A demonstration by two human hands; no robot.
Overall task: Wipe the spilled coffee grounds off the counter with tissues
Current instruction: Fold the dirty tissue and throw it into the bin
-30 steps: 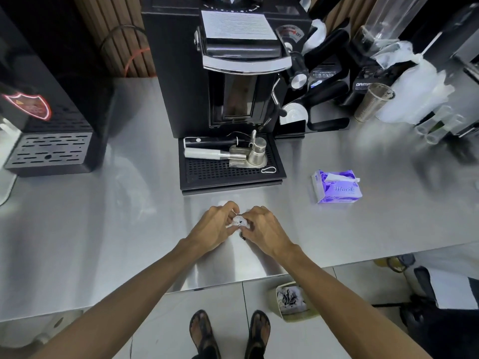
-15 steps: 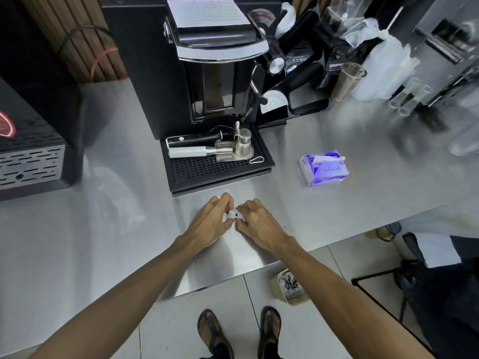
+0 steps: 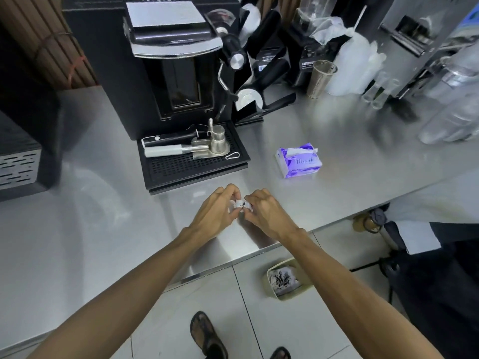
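Observation:
A small crumpled white tissue (image 3: 239,204) with dark coffee specks is pinched between my left hand (image 3: 216,212) and my right hand (image 3: 265,213). Both hands sit close together just above the steel counter (image 3: 103,229), in front of the black drip tray (image 3: 191,164). The fingers of both hands curl around the wad and hide most of it. A purple tissue pack (image 3: 299,160) with a sheet sticking out lies on the counter to the right of the hands.
The black coffee machine (image 3: 155,73) stands behind the drip tray, which holds a portafilter (image 3: 178,149) and a small metal pitcher (image 3: 217,142). A metal cup (image 3: 320,77) and plastic bags stand at the back right. A small bin (image 3: 285,278) with used tissues sits on the floor below the counter edge.
Both hands have stayed together on the tissue, bunching it tighter. The view has shifted left and down, so the scene sits further right in the frame.

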